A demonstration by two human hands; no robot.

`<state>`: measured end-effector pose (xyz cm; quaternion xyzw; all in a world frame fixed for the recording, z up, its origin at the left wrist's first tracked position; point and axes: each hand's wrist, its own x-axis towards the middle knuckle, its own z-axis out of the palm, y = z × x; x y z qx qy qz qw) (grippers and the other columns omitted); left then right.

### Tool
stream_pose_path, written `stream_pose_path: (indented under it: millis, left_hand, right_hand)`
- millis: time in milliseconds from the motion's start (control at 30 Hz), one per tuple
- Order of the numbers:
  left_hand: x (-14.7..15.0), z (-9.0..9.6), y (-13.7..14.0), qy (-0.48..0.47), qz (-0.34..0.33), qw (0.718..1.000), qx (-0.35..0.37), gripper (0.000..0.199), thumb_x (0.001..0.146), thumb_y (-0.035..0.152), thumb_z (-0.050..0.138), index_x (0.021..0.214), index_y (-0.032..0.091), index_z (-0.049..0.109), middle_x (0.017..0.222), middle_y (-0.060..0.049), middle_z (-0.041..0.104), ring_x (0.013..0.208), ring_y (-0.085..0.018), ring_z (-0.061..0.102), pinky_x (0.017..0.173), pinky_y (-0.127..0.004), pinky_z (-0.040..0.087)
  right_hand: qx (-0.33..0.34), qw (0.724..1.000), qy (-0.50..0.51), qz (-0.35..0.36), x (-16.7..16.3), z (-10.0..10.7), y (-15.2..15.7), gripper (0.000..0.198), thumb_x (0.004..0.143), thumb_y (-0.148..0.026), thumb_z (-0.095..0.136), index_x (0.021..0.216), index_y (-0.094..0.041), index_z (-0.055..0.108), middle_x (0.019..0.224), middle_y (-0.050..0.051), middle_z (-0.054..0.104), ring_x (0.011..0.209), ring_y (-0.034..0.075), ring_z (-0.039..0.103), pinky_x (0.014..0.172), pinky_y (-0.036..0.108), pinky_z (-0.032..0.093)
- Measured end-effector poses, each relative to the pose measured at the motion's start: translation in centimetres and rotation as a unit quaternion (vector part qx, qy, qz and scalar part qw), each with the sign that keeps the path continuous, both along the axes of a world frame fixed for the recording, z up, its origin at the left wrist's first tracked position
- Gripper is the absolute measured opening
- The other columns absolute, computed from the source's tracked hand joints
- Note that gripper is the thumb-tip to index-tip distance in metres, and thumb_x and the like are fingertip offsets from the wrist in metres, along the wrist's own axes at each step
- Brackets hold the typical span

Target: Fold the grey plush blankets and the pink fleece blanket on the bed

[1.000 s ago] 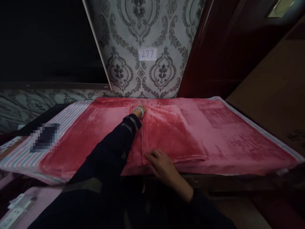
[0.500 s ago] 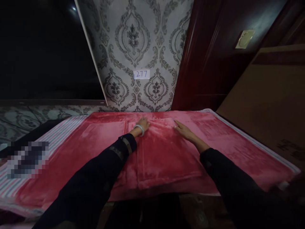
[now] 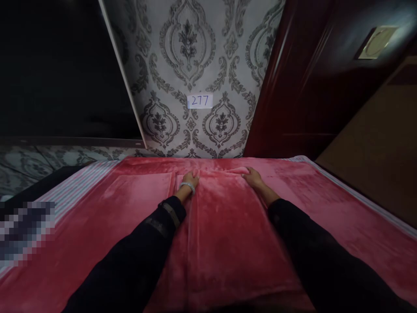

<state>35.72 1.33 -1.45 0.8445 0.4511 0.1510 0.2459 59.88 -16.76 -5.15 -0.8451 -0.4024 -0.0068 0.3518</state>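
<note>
A folded piece of red plush cloth point(image 3: 231, 226) lies in front of me on a red plush blanket point(image 3: 306, 208) of much the same colour. I cannot tell what kind of item the folded piece is. My left hand point(image 3: 190, 180), with a pale bracelet at the wrist, pinches the far left corner of the folded piece. At its far right corner, my right hand point(image 3: 254, 177) grips the edge between thumb and fingers, and the edge is slightly lifted there. Another flat folded panel point(image 3: 143, 195) of the red plush lies just left of my left hand.
Striped cloth point(image 3: 84, 174) shows along the blanket's left side. A large dark screen point(image 3: 65, 69) stands at the back left, before a patterned wall point(image 3: 185, 65) bearing a paper label point(image 3: 200, 101). Dark red wood panelling point(image 3: 293, 87) and a brown board point(image 3: 378, 139) bound the right.
My right hand has gone from resting on the cloth with fingers extended to gripping its far right corner. The creases between my hands have smoothed out. The view has moved closer.
</note>
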Motion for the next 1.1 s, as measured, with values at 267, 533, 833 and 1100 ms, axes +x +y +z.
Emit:
stream_pose_path:
  millis: [267,533,833,1100]
  left_hand:
    - [-0.1,1.9,-0.6,0.034,-0.010,0.999,0.028,0.039,0.094,0.027,0.054,0.129,0.013,0.061,0.131,-0.019,0.066,0.124,-0.028,0.061,0.102,-0.041,0.049]
    - [0.6,0.8,-4.5,0.186,-0.220,0.946,0.152,0.084,0.094,0.066,0.039,0.161,0.017,0.030,0.170,-0.018,0.021,0.158,-0.036,0.011,0.126,-0.062,0.012]
    - [0.3,-1.6,-3.8,0.199,-0.196,0.950,0.143,0.091,0.093,0.074,0.031,0.163,0.016,0.025,0.170,-0.021,0.018,0.158,-0.038,0.014,0.124,-0.065,0.013]
    - [-0.2,2.8,-5.1,0.239,-0.214,0.944,0.082,0.087,0.096,0.065,0.040,0.163,0.014,0.019,0.171,-0.021,0.010,0.158,-0.040,0.007,0.122,-0.064,0.015]
  right_hand:
    - [-0.044,0.997,0.018,-0.055,-0.4,0.7,0.1,0.057,0.096,-0.031,0.043,0.146,-0.006,0.053,0.141,0.023,0.060,0.131,0.032,0.058,0.110,0.047,0.046]
    - [-0.213,0.968,-0.114,0.075,-3.9,0.9,0.6,0.061,0.105,-0.050,0.031,0.161,-0.023,0.034,0.167,0.011,0.028,0.155,0.031,0.022,0.121,0.060,0.025]
    - [-0.198,0.970,-0.111,0.090,-1.2,-2.3,0.8,0.065,0.106,-0.053,0.029,0.160,-0.018,0.033,0.167,0.014,0.026,0.156,0.028,0.018,0.123,0.053,0.025]
    - [-0.229,0.969,-0.037,0.087,-2.7,1.4,-4.6,0.072,0.106,-0.052,0.030,0.162,-0.007,0.026,0.167,0.021,0.023,0.156,0.033,0.015,0.126,0.052,0.020]
